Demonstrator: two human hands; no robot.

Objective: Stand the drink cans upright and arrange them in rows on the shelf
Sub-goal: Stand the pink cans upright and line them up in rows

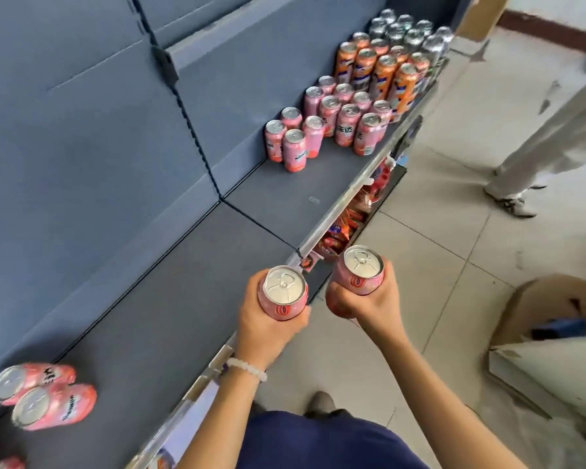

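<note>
Both hands (268,319) (369,299) each wrapped around an upright pink can (283,292) (361,270), lids up, above the shelf (170,299) edge.

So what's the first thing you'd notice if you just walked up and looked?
Two pink cans up close: the left hand grips one pink can over the shelf's front edge, and the right hand grips another pink can out over the floor. Farther along the grey shelf stand rows of pink cans, then orange cans.

The dark shelf (170,299) bears upright pink cans (332,120) at its far end, orange cans (383,74) and silver cans (406,33) beyond them.
</note>
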